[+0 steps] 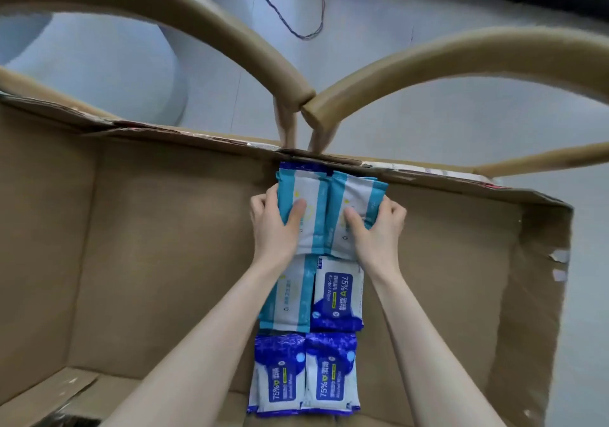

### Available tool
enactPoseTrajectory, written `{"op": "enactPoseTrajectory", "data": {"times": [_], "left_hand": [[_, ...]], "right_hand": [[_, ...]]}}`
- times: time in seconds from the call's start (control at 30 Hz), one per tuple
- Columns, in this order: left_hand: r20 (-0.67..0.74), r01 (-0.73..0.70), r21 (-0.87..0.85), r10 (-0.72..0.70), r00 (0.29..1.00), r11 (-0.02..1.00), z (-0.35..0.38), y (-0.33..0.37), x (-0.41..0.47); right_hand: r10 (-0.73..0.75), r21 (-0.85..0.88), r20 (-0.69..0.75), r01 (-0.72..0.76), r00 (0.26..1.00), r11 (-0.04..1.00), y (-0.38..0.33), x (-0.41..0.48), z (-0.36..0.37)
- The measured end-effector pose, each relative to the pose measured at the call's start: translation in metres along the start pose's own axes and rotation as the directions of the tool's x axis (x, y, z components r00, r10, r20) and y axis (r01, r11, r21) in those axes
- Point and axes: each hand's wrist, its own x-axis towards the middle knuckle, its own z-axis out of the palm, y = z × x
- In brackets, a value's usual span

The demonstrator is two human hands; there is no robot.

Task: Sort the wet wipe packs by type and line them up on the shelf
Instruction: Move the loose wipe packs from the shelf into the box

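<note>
Left hand point(273, 225) grips one teal pack point(308, 209), right hand point(379, 229) the other teal pack point(357, 202), thumbs on top; both sit at the far wall of the box point(184, 176). Likely aligning same-type packs side by side.

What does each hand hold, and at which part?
The left hand grips the left teal pack at its outer edge, thumb on top; the right hand grips the right teal pack the same way.

Wipe packs point(336, 295) lie in three paired rows inside the box point(164, 229).
</note>
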Motion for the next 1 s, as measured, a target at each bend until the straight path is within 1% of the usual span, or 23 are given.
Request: {"op": "enactPoseTrajectory", "data": {"times": [0.07, 0.1, 0.17, 0.23, 0.33, 0.47, 0.57, 0.67, 0.77, 0.87, 0.93, 1.0], "left_hand": [[-0.048, -0.041, 0.099, 0.046, 0.998, 0.994, 0.007, -0.010, 0.003], [-0.041, -0.049, 0.097, 0.053, 0.998, 0.994, 0.010, -0.015, 0.005], [0.012, -0.036, 0.014, 0.035, 0.999, 0.999, 0.014, -0.020, 0.007], [0.052, -0.030, -0.038, 0.031, 0.998, 0.999, 0.015, -0.024, 0.010], [0.075, -0.036, -0.066, 0.041, 0.996, 0.997, 0.014, -0.026, 0.012], [0.071, -0.041, -0.058, 0.045, 0.996, 0.997, 0.012, -0.026, 0.013], [0.098, -0.037, -0.048, 0.042, 0.994, 0.998, 0.004, -0.020, 0.012], [0.137, 0.009, -0.015, -0.007, 0.991, 1.000, -0.009, -0.009, 0.007], [0.141, -0.013, 0.097, 0.000, 0.990, 0.995, -0.022, -0.001, -0.013], [0.129, -0.075, 0.239, 0.045, 0.991, 0.968, -0.041, 0.012, -0.044], [0.116, -0.104, 0.278, 0.074, 0.990, 0.955, -0.057, 0.026, -0.072], [0.073, -0.137, 0.292, 0.121, 0.990, 0.947, -0.078, 0.041, -0.105]], "right_hand": [[-0.026, -0.003, 0.011, 0.026, 1.000, 1.000, 0.009, 0.004, 0.006], [-0.050, 0.023, 0.018, 0.049, 0.999, 0.999, 0.014, 0.005, 0.008], [-0.071, 0.050, 0.016, 0.070, 0.997, 0.996, 0.019, 0.006, 0.011], [-0.078, 0.026, 0.024, 0.078, 0.997, 0.997, 0.024, 0.009, 0.012], [-0.095, -0.007, 0.043, 0.095, 0.995, 0.995, 0.027, 0.011, 0.011], [-0.092, -0.045, 0.068, 0.095, 0.993, 0.994, 0.027, 0.011, 0.009], [-0.065, -0.097, 0.105, 0.075, 0.992, 0.992, 0.022, 0.010, 0.003], [-0.025, -0.174, 0.138, 0.049, 0.990, 0.984, 0.015, 0.005, -0.006], [-0.059, -0.324, 0.150, 0.105, 0.987, 0.940, 0.003, -0.011, -0.018], [-0.107, -0.487, 0.181, 0.183, 0.978, 0.854, -0.019, -0.036, -0.031], [-0.158, -0.538, 0.237, 0.265, 0.958, 0.800, -0.042, -0.060, -0.039], [-0.232, -0.545, 0.302, 0.367, 0.925, 0.754, -0.068, -0.088, -0.045]]}}
